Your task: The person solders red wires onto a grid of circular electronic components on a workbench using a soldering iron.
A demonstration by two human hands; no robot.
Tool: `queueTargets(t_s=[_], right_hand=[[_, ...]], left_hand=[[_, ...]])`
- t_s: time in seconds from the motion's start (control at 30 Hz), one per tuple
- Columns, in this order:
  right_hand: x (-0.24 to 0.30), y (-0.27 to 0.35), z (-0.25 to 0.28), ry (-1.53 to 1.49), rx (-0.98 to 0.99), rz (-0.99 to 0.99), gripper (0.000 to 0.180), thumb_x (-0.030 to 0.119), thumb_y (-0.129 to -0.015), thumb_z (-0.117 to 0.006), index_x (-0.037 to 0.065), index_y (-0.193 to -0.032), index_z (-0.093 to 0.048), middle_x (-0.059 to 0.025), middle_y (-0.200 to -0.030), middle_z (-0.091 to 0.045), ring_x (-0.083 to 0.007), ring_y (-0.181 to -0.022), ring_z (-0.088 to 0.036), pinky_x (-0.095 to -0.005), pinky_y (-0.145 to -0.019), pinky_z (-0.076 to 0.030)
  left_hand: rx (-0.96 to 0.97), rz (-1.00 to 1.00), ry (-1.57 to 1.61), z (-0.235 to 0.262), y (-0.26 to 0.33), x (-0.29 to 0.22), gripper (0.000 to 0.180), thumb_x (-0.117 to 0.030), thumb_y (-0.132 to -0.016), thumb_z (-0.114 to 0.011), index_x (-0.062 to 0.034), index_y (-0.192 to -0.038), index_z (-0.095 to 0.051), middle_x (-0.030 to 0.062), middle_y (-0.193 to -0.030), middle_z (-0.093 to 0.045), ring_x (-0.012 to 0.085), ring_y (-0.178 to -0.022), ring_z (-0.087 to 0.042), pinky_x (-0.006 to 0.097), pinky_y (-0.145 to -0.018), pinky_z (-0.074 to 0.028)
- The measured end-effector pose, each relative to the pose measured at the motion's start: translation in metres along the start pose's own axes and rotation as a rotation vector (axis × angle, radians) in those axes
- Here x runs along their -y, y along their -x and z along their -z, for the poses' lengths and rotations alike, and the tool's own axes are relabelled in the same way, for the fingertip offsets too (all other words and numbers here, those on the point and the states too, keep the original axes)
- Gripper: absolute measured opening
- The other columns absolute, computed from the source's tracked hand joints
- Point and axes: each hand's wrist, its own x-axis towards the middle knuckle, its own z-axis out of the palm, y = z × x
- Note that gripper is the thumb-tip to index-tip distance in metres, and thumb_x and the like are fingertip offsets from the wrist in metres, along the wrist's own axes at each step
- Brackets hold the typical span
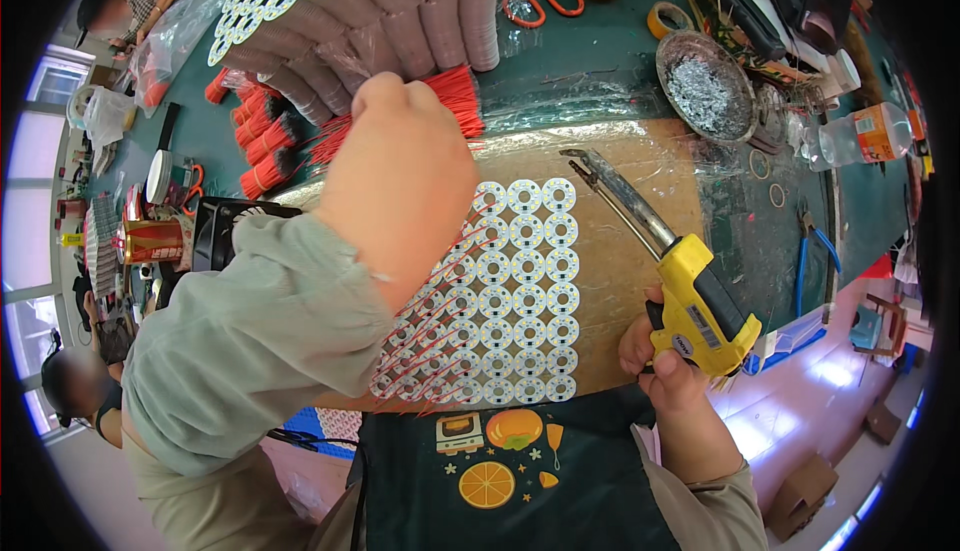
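My left hand (405, 176) reaches over the board panel to a pile of loose red wires (455, 96). Its fingers are curled in toward the wires, and the fingertips are hidden behind the knuckles. In my right hand (672, 366) is a yellow soldering gun (700, 301), gripped by its handle, with its metal tip pointing up and left above the work board. Between the hands lies a panel of round white LED boards (528, 266) in rows. Thin red wires stand up from the boards in its left columns; the right columns show none.
Tall stacks of LED board panels (400, 26) stand at the back, beside tied red wire bundles (268, 156). Right of them are orange-handled scissors (543, 1), a bowl of silvery scraps (705, 86), a plastic bottle (865, 136) and blue-handled pliers (812, 251). Other people sit at the left.
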Motion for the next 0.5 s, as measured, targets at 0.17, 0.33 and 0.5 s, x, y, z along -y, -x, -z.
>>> queueTargets(t_s=[0.17, 0.33, 0.5], right_hand=[[-0.004, -0.004, -0.003, -0.042, 0.075, 0.004, 0.080, 0.038, -0.082, -0.083, 0.004, -0.142, -0.043, -0.0021, -0.072, -0.049, -0.0147, -0.060, -0.048, -0.0293, -0.055, -0.041], [-0.002, 0.000, 0.001, -0.032, -0.013, -0.005, 0.081, 0.039, -0.081, -0.084, 0.003, -0.141, -0.043, -0.0023, -0.073, -0.050, -0.0148, -0.059, -0.049, -0.0296, -0.054, -0.042], [0.001, 0.000, 0.001, -0.014, 0.027, -0.036, 0.082, 0.038, -0.079, -0.085, 0.003, -0.141, -0.044, -0.0027, -0.073, -0.051, -0.0154, -0.060, -0.051, -0.0294, -0.055, -0.042]], left_hand=[[0.110, -0.013, -0.120, -0.005, 0.009, -0.018, 0.020, -0.020, -0.082, -0.061, -0.0090, -0.087, -0.076, 0.0042, -0.087, -0.064, 0.0218, -0.092, -0.056, 0.038, -0.079, -0.038], [-0.022, -0.002, 0.147, -0.008, -0.005, -0.014, 0.020, -0.015, -0.080, -0.062, -0.0070, -0.092, -0.075, 0.0060, -0.089, -0.063, 0.0228, -0.090, -0.055, 0.037, -0.077, -0.038], [-0.328, 0.032, 0.533, -0.003, 0.038, -0.020, 0.021, -0.013, -0.078, -0.062, -0.0035, -0.095, -0.070, 0.0077, -0.087, -0.059, 0.0272, -0.088, -0.057, 0.039, -0.076, -0.042]])
